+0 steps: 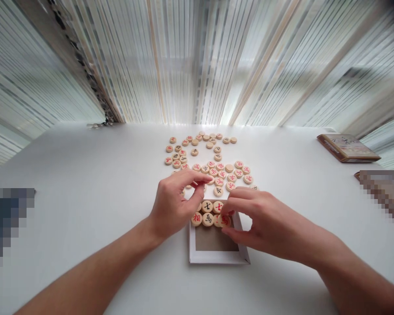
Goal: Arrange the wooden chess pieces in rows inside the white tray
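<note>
My right hand (254, 212) pinches a round wooden Chinese chess piece with a red character (224, 221) between thumb and fingers. It is tilted over the right side of a shallow white box (216, 257) and partly covers another piece. Two rows of pieces lie face up at the box's far end, among them a black-marked piece (207, 219) and a red-marked piece (196, 219). My left hand (180, 201) hovers at the box's far left corner, thumb and forefinger curled close together. Whatever they may hold is hidden.
Many loose chess pieces (220, 181) spread over the white table (95, 197) beyond the box, some face down. A flat patterned box (349, 148) lies at the far right, near a partly blurred object (385, 192). Striped curtains (183, 61) hang behind the table.
</note>
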The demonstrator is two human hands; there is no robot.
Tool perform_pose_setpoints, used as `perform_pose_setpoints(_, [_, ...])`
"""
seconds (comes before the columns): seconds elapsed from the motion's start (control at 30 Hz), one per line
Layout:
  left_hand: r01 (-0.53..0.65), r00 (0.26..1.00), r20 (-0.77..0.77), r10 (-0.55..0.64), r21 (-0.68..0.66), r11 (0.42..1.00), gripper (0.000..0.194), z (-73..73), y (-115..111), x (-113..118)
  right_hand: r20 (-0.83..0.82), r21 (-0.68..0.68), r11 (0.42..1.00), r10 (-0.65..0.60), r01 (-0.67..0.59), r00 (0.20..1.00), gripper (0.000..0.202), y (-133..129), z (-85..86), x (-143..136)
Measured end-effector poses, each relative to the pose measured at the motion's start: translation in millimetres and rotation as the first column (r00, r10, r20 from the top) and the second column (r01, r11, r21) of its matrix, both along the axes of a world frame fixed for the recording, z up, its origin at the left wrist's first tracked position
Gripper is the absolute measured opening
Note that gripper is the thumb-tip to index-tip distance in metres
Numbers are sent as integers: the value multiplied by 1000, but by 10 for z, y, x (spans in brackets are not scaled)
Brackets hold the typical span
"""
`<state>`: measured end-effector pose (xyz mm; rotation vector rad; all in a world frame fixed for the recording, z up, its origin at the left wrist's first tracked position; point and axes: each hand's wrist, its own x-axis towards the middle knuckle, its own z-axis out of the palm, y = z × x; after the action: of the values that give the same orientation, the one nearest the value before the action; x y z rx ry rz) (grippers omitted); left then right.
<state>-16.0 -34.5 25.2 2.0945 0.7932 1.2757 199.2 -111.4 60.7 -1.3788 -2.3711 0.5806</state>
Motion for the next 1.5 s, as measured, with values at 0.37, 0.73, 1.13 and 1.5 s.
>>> perform_pose_setpoints(0.37, [3,1000,8,-3,-21,1000,23,-1,-7,17,119,-22,999,29,-27,992,8,-30,-69,-66])
perform_pose_setpoints(0.73, [-13,1000,2,13,-21,1000,21,15,-11,19,138,30,999,30,-34,990,13,-28,-109,-62])
perform_pose_setpoints(1.13, [-16,1000,-11,16,-25,1000,21,4,6,7,37,108,994,17,-21,999,15,10,-45,10])
perform_pose_setpoints(1.5, [-230,973,-3,230,-43,972,16,-11,417,-205,-413,10,865,-453,501,790,33,394,-10,333])
